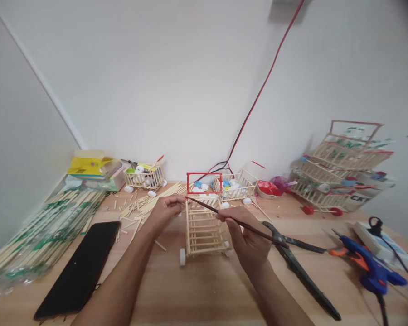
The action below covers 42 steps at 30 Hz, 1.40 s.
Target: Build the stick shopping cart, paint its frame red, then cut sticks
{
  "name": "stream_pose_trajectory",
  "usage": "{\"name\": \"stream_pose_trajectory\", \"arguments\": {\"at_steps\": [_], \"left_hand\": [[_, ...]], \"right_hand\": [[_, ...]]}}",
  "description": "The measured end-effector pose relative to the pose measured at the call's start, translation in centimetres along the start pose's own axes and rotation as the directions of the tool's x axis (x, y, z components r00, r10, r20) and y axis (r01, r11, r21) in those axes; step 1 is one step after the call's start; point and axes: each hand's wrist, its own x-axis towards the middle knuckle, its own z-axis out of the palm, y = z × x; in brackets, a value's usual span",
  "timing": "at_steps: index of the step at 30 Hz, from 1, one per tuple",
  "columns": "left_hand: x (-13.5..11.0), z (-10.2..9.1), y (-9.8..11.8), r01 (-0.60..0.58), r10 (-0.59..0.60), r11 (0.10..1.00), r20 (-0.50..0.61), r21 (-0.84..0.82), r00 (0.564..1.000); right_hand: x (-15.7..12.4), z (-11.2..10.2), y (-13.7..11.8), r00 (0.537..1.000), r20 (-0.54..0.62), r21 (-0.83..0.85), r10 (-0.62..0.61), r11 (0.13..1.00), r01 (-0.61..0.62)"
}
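Note:
A miniature shopping cart (204, 248) made of thin wooden sticks stands in front of me on white wheels. Its raised handle frame (204, 173) is painted red. The curled fingers of my left hand (166, 212) pinch the cart at its upper left corner, below the handle. Between the fingers and thumb of my right hand (250, 237) is a slim dark paintbrush (245, 225). The brush slants across the top of the cart, its tip close to my left fingertips. Behind the cart at the right sits a small dish of red paint (268, 188).
Bagged sticks (51, 222) and a black phone (80, 267) lie left, beside loose sticks (156, 201). Two small carts (144, 176) hold bottle caps and other bits at the back. Large black scissors (301, 267), a blue glue gun (370, 262), a power strip (384, 244) and stacked carts (340, 172) occupy the right.

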Motion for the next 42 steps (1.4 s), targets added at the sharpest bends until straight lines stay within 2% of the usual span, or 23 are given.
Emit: {"name": "stream_pose_trajectory", "arguments": {"at_steps": [11,17,23,35,39,42], "left_hand": [[0.0,0.0,0.4,-0.044,0.043,0.999,0.054,0.029,0.998],[-0.1,-0.1,0.4,0.002,-0.002,1.0,0.025,0.004,1.0],[0.0,-0.1,0.4,0.01,-0.01,1.0,0.073,0.009,0.997],[0.2,-0.2,0.1,0.013,-0.013,1.0,0.064,-0.001,0.998],[0.2,-0.1,0.3,0.028,-0.027,0.999,0.057,-0.021,0.998],[0.1,0.1,0.5,0.023,-0.022,1.0,0.06,-0.016,0.998]], "right_hand": [[-0.7,-0.6,0.4,0.999,-0.023,0.035,0.022,0.999,-0.022],[-0.5,-0.5,0.3,1.0,0.004,0.021,0.004,1.0,-0.004],[-0.6,-0.3,0.5,1.0,0.012,-0.01,0.025,1.0,-0.025],[-1.1,-0.6,0.3,0.999,-0.029,0.05,0.042,0.998,-0.04],[-0.8,-0.4,0.0,0.999,0.026,0.055,0.025,0.998,-0.026],[-0.8,-0.2,-0.1,0.999,0.02,0.026,0.041,0.999,-0.041]]}}
